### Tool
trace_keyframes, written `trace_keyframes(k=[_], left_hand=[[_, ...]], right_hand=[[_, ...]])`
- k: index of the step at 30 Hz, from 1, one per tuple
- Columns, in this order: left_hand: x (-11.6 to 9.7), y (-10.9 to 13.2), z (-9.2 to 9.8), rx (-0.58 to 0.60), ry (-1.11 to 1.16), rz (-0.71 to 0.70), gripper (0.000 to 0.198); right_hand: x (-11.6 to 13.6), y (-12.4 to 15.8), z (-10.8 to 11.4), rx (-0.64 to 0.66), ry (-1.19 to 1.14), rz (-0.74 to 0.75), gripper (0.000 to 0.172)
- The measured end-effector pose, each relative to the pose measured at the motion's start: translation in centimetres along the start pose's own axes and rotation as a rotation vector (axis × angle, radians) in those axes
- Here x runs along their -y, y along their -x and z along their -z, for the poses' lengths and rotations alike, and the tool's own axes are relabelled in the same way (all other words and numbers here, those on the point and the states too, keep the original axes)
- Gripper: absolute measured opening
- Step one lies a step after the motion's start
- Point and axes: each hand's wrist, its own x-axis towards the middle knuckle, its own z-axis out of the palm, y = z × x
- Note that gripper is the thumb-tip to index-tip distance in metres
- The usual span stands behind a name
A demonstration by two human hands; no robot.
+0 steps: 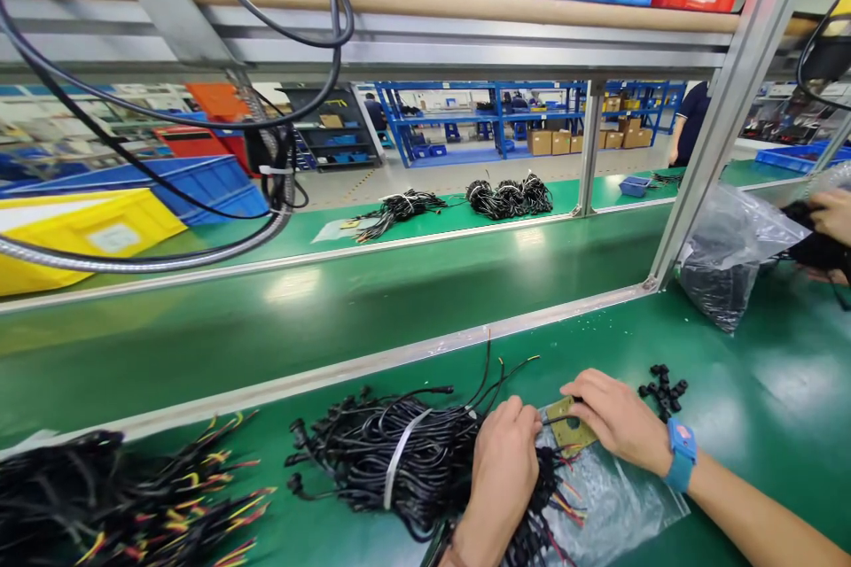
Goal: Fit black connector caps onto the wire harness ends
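My left hand (505,465) is closed, its fingers pinching a black cable (557,418) beside a bundle of black cables (412,452) tied with a white band. My right hand (618,421), with a blue wrist strap (682,454), is closed on the cable's other visible part. Under that hand lies a yellowish plate (566,434) with a round hole. Beneath it is a clear plastic bag (608,500). Red and yellow wire ends (573,505) stick out beside my left hand. The fingertips partly hide the cable's end.
A small pile of black connectors (663,390) lies right of my right hand. More cables with bare coloured ends (133,496) lie at left. A filled plastic bag (724,257) and a co-worker's hands (831,217) are at right. A metal post (722,106) rises from the bench.
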Motion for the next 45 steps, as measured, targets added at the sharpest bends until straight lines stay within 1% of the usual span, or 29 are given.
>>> trace_keyframes(k=[2, 6, 8, 12, 15, 19, 22, 26, 29, 33, 38, 41, 45], left_hand=[[0.0, 0.0, 0.0, -0.014, -0.026, -0.012, 0.027], [0.1, 0.0, -0.1, -0.035, -0.053, -0.038, 0.028], [0.3, 0.0, -0.2, -0.046, -0.06, -0.055, 0.028], [0.9, 0.0, -0.7, -0.091, -0.085, -0.095, 0.029], [1.4, -0.1, -1.0, -0.114, -0.074, -0.132, 0.028], [2.0, -0.2, -1.1, -0.081, -0.006, -0.171, 0.017], [2.6, -0.2, -1.7, -0.092, 0.001, -0.196, 0.019], [3.2, -0.3, -3.2, -0.198, -0.003, -0.238, 0.027], [3.2, -0.4, -3.6, -0.249, -0.018, -0.232, 0.031], [3.1, -0.6, -2.9, -0.232, -0.048, -0.283, 0.031], [3.2, -0.6, -2.5, -0.17, -0.085, -0.28, 0.03], [3.1, -0.5, -2.5, -0.137, -0.032, -0.269, 0.028], [3.0, -0.5, -2.1, -0.1, 0.082, -0.214, 0.017]], right_hand=[[0.2, 0.0, 0.0, 0.002, -0.039, -0.001, 0.023], [0.3, 0.1, 0.0, 0.007, -0.077, -0.055, 0.03], [0.3, 0.1, 0.0, 0.013, -0.092, -0.045, 0.032], [0.6, 0.0, -0.3, 0.104, -0.072, 0.039, 0.028], [0.8, -0.2, -0.6, 0.154, -0.023, 0.026, 0.025], [0.8, -0.4, -0.8, 0.161, 0.0, 0.017, 0.024], [0.7, -0.4, -0.9, 0.145, 0.019, 0.013, 0.025], [0.6, -0.3, -1.2, 0.124, 0.042, 0.043, 0.027], [0.6, -0.3, -1.3, 0.138, 0.052, 0.041, 0.027], [0.6, -0.3, -1.3, 0.139, 0.043, 0.044, 0.029], [0.5, -0.3, -1.4, 0.109, 0.039, 0.038, 0.033], [0.5, -0.2, -1.4, 0.099, 0.045, 0.022, 0.035], [0.6, -0.2, -1.2, 0.104, 0.054, 0.008, 0.036]])
